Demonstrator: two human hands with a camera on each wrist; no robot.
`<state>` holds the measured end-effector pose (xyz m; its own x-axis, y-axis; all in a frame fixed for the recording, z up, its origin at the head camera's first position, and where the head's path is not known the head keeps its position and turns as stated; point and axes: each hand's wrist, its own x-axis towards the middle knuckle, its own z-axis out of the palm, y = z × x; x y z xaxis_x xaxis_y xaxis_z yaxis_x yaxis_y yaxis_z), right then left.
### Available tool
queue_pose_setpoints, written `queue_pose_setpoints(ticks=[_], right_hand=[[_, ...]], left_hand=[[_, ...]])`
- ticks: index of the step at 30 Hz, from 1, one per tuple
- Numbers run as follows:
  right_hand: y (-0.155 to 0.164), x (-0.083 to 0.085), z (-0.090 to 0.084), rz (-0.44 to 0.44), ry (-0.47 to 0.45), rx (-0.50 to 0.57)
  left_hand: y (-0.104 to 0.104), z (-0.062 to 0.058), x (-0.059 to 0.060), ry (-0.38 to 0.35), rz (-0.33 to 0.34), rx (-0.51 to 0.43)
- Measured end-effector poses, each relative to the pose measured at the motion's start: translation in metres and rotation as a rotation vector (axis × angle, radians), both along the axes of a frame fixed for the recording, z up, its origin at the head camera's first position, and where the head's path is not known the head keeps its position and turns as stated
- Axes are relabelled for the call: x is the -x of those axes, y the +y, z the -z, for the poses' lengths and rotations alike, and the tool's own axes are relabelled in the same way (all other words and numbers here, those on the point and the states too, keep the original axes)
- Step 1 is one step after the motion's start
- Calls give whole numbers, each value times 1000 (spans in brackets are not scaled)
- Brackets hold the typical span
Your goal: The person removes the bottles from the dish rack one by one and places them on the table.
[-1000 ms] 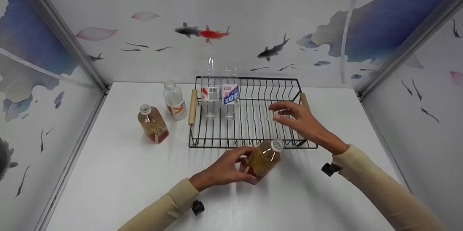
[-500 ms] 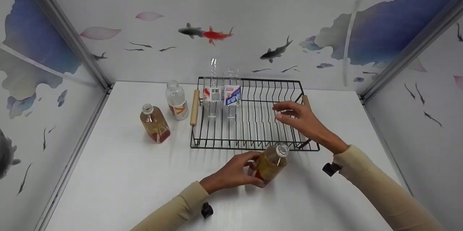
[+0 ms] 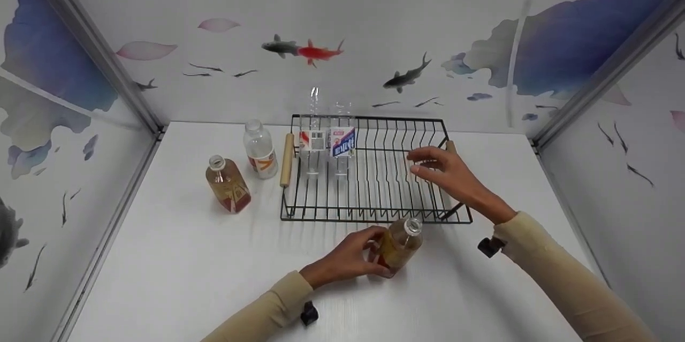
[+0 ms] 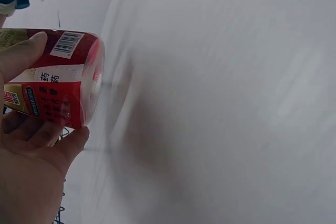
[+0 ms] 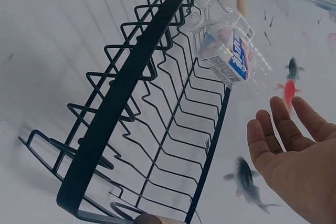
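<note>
My left hand (image 3: 350,256) grips an open-necked bottle (image 3: 400,248) with amber-tinted walls around its body, in front of the wire rack. Its red and gold label (image 4: 55,77), with a barcode, shows in the left wrist view between thumb and fingers. Whether the base touches the table cannot be told. My right hand (image 3: 447,173) hovers over the right part of the black dish rack (image 3: 332,220), fingers loosely bent, holding nothing. Two clear empty bottles (image 3: 313,140) with printed labels lie, necks toward me, in the rack's left slots.
Left of the rack, a clear bottle (image 3: 260,152) with an orange mark stands near a second amber bottle (image 3: 228,187). Wooden handles (image 3: 287,160) flank the rack. White panels (image 3: 342,21) painted with fish enclose the table (image 3: 176,272) at the back and sides.
My left hand has shifted right and slightly toward me with the amber bottle still in its grip. My right hand has drifted a little to the right, its fingers much as before.
</note>
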<state>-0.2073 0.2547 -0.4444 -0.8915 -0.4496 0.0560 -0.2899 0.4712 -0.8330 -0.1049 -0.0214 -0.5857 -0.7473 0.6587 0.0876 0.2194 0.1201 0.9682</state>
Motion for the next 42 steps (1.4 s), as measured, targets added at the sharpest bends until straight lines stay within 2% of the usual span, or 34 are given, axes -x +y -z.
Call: queue_pose_setpoints(ticks=[14,19,31,38,42], right_hand=[[2,1,4,1,-15,1],[3,2,5,1,-45,6],[3,0,6,0,-22,12],[3,-1,5,-5,-26,20],[3,0,6,1,-29,11]], left_hand=[[7,11,2,86,-2,-3],[9,12,3,89,-7,-6],[16,15,4,120,3,3],[18,17,6,102,14,-28],[17,18,7,129,8,-27]])
